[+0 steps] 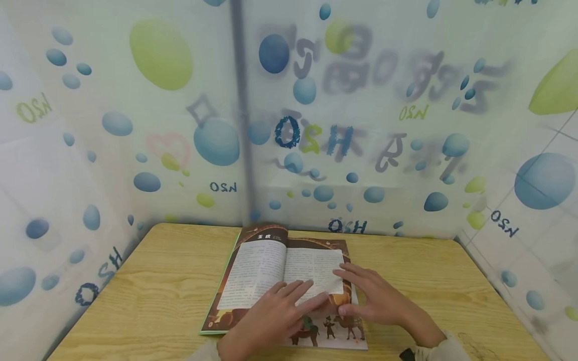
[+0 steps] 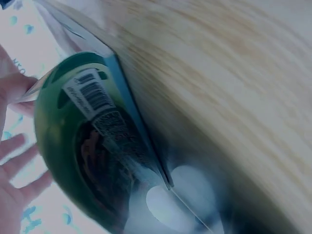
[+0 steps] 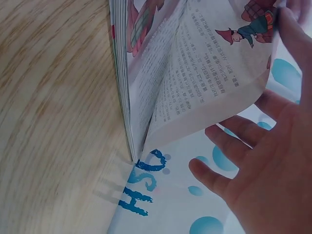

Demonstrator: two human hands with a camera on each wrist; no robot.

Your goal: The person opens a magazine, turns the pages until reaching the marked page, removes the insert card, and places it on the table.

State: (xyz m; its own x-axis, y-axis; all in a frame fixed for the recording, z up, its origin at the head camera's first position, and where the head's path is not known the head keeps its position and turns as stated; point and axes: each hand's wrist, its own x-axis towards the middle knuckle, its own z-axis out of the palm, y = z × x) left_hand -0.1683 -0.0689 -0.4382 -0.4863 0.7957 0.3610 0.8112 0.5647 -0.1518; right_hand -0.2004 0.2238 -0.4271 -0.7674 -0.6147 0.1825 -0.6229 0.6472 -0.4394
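Note:
An illustrated magazine [image 1: 311, 271] lies spread on the wooden table, with text panels and small camel pictures on its right page. Across that page reaches my left hand [image 1: 275, 318], its fingers straight and slightly blurred. At the page's right edge, my right hand [image 1: 377, 296] rests with fingers extended, thumb apart from them. The left wrist view has the green back cover [image 2: 58, 131] raised and bent, the thumb touching its edge and other fingers spread. In the right wrist view a page [image 3: 209, 83] stands lifted, with straight fingers [image 3: 229, 146] behind it and the thumb near its upper edge.
The wooden table [image 1: 158, 281] extends on both sides of the magazine. A pale curtain [image 1: 217, 200] printed with blue and green drops surrounds its back and sides. Near the right sleeve there is a small dark object [image 1: 407, 355].

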